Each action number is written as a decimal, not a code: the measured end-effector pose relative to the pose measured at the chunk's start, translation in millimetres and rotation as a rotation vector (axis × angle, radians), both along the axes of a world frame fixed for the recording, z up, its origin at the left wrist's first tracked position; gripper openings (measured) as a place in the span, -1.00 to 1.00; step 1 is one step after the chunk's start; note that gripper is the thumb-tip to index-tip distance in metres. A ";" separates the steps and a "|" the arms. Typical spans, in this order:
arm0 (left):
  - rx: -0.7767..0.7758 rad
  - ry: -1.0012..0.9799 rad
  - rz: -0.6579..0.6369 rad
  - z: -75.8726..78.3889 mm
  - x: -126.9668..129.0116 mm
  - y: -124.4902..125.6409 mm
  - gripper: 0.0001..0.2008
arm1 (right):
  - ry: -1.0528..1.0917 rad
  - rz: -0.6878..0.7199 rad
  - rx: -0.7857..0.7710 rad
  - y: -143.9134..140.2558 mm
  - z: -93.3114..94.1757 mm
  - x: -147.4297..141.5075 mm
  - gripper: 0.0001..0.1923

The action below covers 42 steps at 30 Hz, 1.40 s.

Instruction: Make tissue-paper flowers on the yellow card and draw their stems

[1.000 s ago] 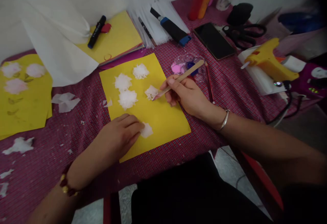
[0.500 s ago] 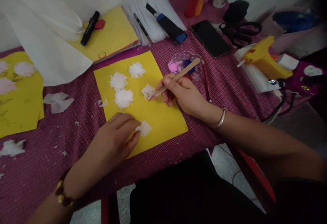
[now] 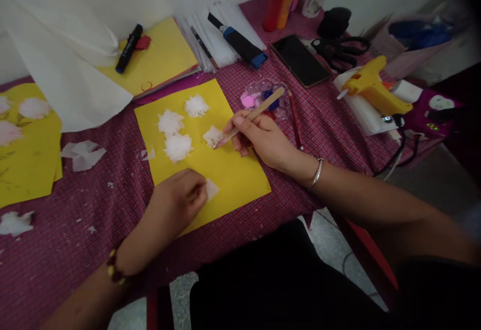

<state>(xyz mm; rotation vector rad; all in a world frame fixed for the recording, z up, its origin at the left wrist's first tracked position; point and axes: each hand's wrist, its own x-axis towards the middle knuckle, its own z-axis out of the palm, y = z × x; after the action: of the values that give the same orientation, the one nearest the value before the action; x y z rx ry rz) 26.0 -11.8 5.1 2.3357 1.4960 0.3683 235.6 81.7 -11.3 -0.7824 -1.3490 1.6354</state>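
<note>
The right hand [image 3: 265, 142] has its fingers closed around a wooden stick [image 3: 265, 105], pinched pen-fashion between thumb and forefinger. The stick slants down to the left, and its pinkish tip touches, or lies right at, the lower edge of a small white paper tuft [image 3: 212, 135] on the yellow sheet [image 3: 235, 179]. The left hand [image 3: 175, 199] is low over the near part of the same sheet, its fingers curled inward with little gap between them, right at a thin white tissue piece [image 3: 212, 188]; part of the tissue shows past the fingertips, but whether they grip it I cannot tell. Three fuller white tufts [image 3: 178, 147] sit on the sheet's far left part, two of them touching and the third set a little apart. Just beyond the right hand, a clear palette [image 3: 276, 85] with pink paint [image 3: 249, 101] stands on the table [image 3: 90, 209], a thin red stick [image 3: 295, 119] beside it. Farther right are a phone [image 3: 300, 60], black-handled scissors [image 3: 343, 51] and a yellow glue gun [image 3: 379, 89]
</note>
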 end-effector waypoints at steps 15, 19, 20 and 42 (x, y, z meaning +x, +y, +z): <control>-0.132 0.253 -0.088 12.4 21.5 6.1 -0.85 | -0.040 0.087 0.203 -6.5 20.1 -3.8 -0.63; -0.385 -0.390 0.227 14.7 3.7 16.2 -0.89 | -0.009 0.128 0.227 -3.0 24.2 -13.5 -0.64; -0.460 -0.563 0.300 15.3 0.5 16.6 -0.89 | 0.004 0.122 0.224 -3.1 22.8 -16.7 -0.65; -0.952 -1.093 0.098 -5.1 -9.1 9.1 -0.85 | -0.051 0.093 0.030 -19.1 20.5 -15.3 -0.81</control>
<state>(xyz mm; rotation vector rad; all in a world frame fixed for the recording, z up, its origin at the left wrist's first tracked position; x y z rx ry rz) 16.9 -2.6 0.0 0.9907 0.8797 0.6277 220.3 62.6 9.2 -0.7579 -1.4619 1.6730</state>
